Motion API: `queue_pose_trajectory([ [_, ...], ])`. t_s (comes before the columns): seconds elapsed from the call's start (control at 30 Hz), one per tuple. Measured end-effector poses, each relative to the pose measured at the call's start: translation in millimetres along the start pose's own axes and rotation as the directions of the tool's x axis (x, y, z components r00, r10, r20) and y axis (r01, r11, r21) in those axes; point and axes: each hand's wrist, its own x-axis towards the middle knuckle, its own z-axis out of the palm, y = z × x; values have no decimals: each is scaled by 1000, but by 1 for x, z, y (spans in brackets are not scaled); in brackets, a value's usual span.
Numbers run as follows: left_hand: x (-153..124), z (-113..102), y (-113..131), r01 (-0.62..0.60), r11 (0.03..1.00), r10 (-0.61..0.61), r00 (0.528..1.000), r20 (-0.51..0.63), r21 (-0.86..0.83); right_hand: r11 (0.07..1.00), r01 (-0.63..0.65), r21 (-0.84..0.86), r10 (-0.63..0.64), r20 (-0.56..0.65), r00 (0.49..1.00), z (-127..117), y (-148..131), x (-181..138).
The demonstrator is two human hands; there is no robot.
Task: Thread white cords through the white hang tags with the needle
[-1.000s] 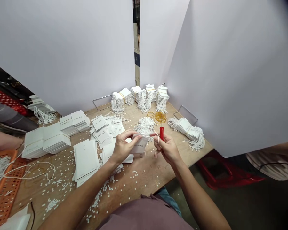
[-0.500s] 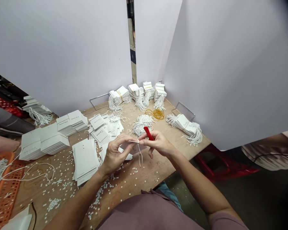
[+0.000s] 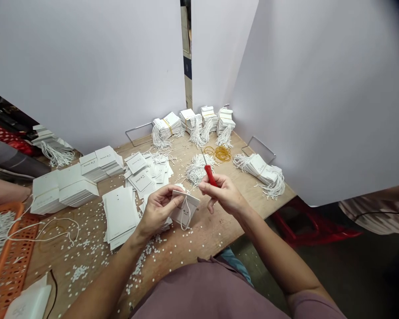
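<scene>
Between the thumb and fingers of my left hand [image 3: 161, 206] is a white printed hang tag [image 3: 190, 208], tilted, with a white string hanging looped from its top edge. My right hand [image 3: 226, 193] is closed round the red handle of a thin-shafted hook tool [image 3: 210, 175], its metal shaft pointing up and away. The two hands are a little apart. Just beyond them lies a heap of white strings [image 3: 198, 169]. Left of my left hand are loose printed tags [image 3: 141, 180] and a fanned stack of larger blank-looking tags [image 3: 120, 215].
Banded bundles of strung tags [image 3: 168, 126] line the back, with another bundle [image 3: 261, 173] at right. Yellow rubber bands [image 3: 222, 154] lie near. Tall tag stacks [image 3: 64, 188] and an orange basket of strings [image 3: 18, 261] stand left. White panels [image 3: 86, 66] enclose the table; paper dots litter it.
My right hand has drawn back from the tag's edge, and the red tool now points upward. In my left hand the tag has turned so its printed face and looped string show.
</scene>
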Motion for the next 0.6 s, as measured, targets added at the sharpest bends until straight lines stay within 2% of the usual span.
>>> queue_pose_trajectory([
  [0.17, -2, -7, -3, 76, 994, -77, 997, -11, -76, 996, 22, 91, -22, 3, 1000, -9, -4, 4],
  [0.27, -3, -8, -5, 44, 999, -45, 997, -54, -24, 991, 99, 90, -98, -16, 995, -12, -14, 1],
  [0.43, -3, -7, -8, -28, 995, 38, 995, -93, 99, 977, 212, 33, -213, 34, 976, -7, -38, -9],
  [0.5, -4, -6, -7, 4, 997, 3, 996, -85, 79, 975, 220, -1, -220, 41, 975, -3, -43, -9],
  [0.6, -7, -4, -5, 122, 991, -123, 992, -24, -54, 978, 205, -45, -204, 30, 978, 3, -46, -4],
])
